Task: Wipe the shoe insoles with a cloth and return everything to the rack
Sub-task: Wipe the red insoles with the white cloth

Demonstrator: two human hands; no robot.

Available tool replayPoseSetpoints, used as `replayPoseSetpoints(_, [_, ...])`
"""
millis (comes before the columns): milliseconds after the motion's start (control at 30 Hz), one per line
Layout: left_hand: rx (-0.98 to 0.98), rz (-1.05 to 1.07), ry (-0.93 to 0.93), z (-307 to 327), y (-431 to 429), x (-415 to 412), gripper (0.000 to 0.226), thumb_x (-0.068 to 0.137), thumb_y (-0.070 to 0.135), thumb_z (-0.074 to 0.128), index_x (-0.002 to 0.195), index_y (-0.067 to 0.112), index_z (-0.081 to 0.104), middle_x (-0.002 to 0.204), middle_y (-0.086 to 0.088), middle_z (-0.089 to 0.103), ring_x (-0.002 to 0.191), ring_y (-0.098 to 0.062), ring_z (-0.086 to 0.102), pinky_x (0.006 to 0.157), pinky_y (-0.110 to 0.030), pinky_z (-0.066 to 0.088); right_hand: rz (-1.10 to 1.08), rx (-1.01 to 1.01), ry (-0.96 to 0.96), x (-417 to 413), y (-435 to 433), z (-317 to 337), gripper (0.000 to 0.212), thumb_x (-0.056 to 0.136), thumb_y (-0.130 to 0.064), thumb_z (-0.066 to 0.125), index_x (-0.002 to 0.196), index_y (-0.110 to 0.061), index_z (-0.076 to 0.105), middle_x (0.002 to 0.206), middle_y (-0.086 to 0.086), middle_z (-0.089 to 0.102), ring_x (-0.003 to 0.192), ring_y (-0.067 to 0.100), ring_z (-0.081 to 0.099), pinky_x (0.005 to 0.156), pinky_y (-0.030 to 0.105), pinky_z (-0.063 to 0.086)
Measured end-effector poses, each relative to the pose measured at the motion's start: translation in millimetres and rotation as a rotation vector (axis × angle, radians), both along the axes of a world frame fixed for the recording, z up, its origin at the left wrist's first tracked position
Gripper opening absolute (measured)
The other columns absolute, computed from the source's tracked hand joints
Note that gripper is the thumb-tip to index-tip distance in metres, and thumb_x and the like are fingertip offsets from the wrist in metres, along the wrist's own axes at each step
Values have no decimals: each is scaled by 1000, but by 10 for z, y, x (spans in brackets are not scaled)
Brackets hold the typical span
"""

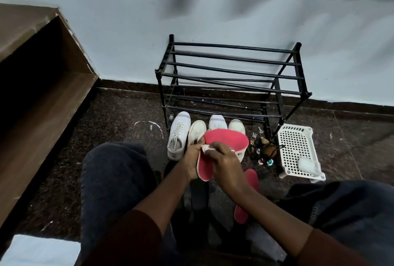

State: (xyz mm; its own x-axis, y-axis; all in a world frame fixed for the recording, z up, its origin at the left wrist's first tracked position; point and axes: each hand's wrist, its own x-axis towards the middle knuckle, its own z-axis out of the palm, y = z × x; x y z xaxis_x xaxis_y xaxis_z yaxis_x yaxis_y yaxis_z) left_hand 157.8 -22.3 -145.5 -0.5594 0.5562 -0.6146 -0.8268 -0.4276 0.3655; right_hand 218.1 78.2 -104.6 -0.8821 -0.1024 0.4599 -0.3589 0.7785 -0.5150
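Observation:
A pink insole (pixel 228 141) is held up in front of me, bent, with its pale edge showing. My left hand (pixel 193 157) grips its left side from underneath. My right hand (pixel 223 159) pinches a small white cloth (pixel 206 148) against the insole's middle. A second pink insole (pixel 247 197) lies on the floor between my knees. Several white shoes (pixel 178 135) stand in a row on the floor before the black rack (pixel 230 78), whose bars carry nothing.
A white perforated basket (pixel 297 148) lies right of the rack with a white roll in it. Keys and small items (pixel 263 150) sit beside it. A brown wooden cabinet (pixel 38 86) stands at left. A shoelace (pixel 149 125) lies on the dark floor.

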Motion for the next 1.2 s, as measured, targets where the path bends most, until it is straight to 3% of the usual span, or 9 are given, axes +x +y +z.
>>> replayPoseSetpoints(200, [-61,15,-58,-285,66,159,58,95,50,32,103,-1,60,97,-14,63,84,-24,63,80,-31,49,7,-2,-148,339,-90,-395,18,69,-1,61,86,-3,70,89,15,64,71,30,61,63,30,47])
replayPoseSetpoints(300, [-57,-18,-96,-421,141,274,40,94,39,39,97,5,60,78,-12,69,73,-24,67,76,-31,49,-176,-173,-262,229,-15,-522,24,70,6,55,87,-2,71,84,18,66,71,32,63,67,27,40])
replayPoseSetpoints(433, [-150,21,-104,-730,235,422,26,101,18,33,110,16,57,80,-7,72,70,-20,69,72,-33,55,-437,-401,-578,41,246,-833,32,75,6,52,96,-9,70,93,13,70,83,29,63,78,31,43])
replayPoseSetpoints(500, [-194,-6,-46,-878,300,472,25,98,8,37,112,18,55,83,-6,70,70,-18,67,70,-33,56,-563,-631,-744,19,364,-1034,26,73,4,54,73,-17,69,76,10,69,71,24,63,73,37,51])
replayPoseSetpoints(600, [-264,-46,-15,-1132,392,507,34,81,-6,53,106,17,53,79,-6,69,60,-15,67,58,-30,57,-699,-917,-917,82,481,-1389,30,76,11,51,63,-14,60,63,6,60,53,14,56,50,22,48])
replayPoseSetpoints(700, [-397,-51,-57,-1508,480,546,47,91,-15,32,120,19,47,85,-8,63,63,-19,63,53,-30,54,-710,-1086,-1091,168,535,-1798,34,81,18,42,64,-8,55,63,9,54,48,14,47,36,16,38])
replayPoseSetpoints(867, [-542,-29,-55,-2040,666,615,52,86,-22,31,124,10,49,85,-10,58,53,-12,64,44,-19,50,-667,-922,-1275,210,626,-2489,24,84,11,50,70,-8,56,70,12,57,58,18,51,50,27,45])
replayPoseSetpoints(1033, [-888,-84,52,-2582,774,600,43,80,-12,59,117,7,62,103,-9,65,87,-17,58,67,-17,48,-649,-728,-1307,161,722,-2857,24,82,-1,59,65,-19,57,72,2,59,74,20,56,80,41,51])
replayPoseSetpoints(1200, [-1029,-319,193,-2869,751,545,42,79,5,68,120,15,65,106,-5,69,89,-13,59,76,-23,46,-642,-584,-1292,105,758,-3192,16,78,1,58,79,-11,69,89,15,68,84,29,63,83,42,51])
